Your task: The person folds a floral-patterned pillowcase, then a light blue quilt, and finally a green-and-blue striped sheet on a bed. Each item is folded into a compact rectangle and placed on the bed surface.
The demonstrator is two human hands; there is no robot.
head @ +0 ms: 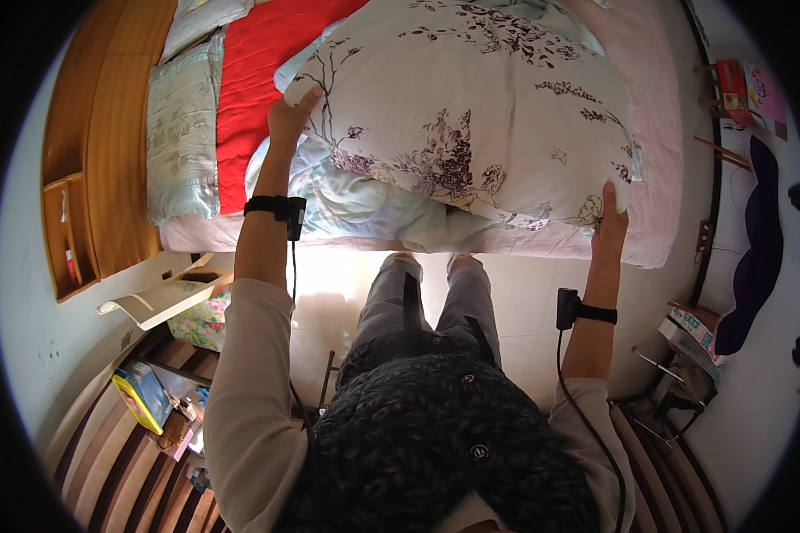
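A white quilt (487, 100) with dark floral print is spread between my two hands over the bed. My left hand (295, 114) grips its left corner, thumb on top. At the near right corner my right hand (611, 218) pinches the cloth, thumb on top and the other fingers hidden below. Under it lies a rumpled pale blue-green bedding piece (367, 203). A red quilt or cover (240, 126) shows to the left, beside a pale patterned pillow (183, 130). Pink sheeting (653, 133) covers the bed along its right side and front edge.
A wooden headboard (110, 133) with shelf niches borders the bed at left. A chair with floral cloth (200, 316) stands lower left, near a striped surface (113, 453) bearing small items. Boxes (693, 333) and a folding metal frame (673, 393) are at right. Cables hang from my wrist straps.
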